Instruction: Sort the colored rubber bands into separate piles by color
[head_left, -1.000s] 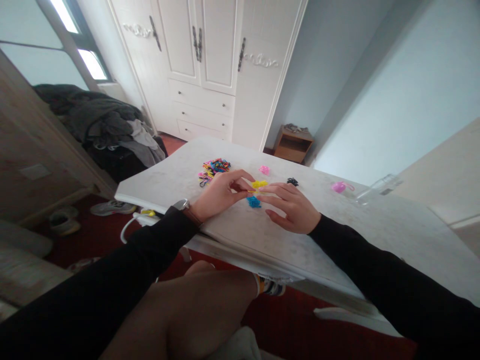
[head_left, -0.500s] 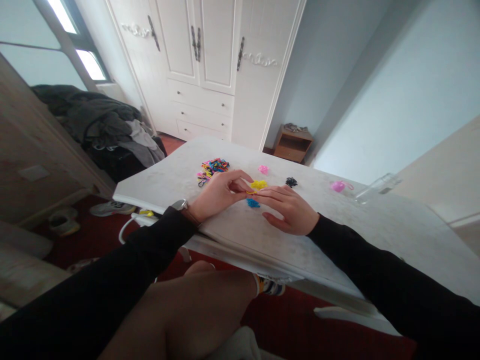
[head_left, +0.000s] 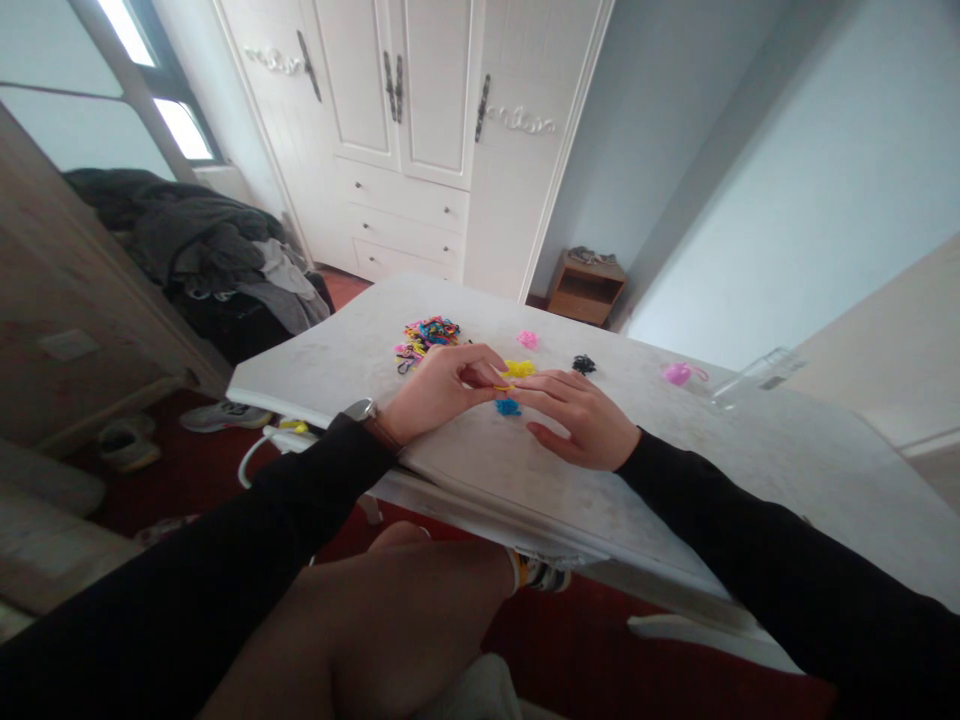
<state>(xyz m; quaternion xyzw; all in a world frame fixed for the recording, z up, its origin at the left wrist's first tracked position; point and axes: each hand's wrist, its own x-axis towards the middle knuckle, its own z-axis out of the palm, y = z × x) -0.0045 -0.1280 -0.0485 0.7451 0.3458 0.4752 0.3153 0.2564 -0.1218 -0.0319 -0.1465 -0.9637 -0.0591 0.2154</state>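
My left hand [head_left: 442, 390] pinches a yellow band [head_left: 504, 385]; my right hand [head_left: 581, 420] lies loosely open, fingertips touching it. The yellow pile [head_left: 518, 369] sits at twelve o'clock, just beyond both.

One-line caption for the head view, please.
Left hand and right hand meet over yellow bands and blue bands on a white table.

Head camera, looking forward-down, table [head_left: 465, 470] near.

Soft daylight from window [head_left: 161, 95] upper left, wide-angle edge distortion, slightly soft focus
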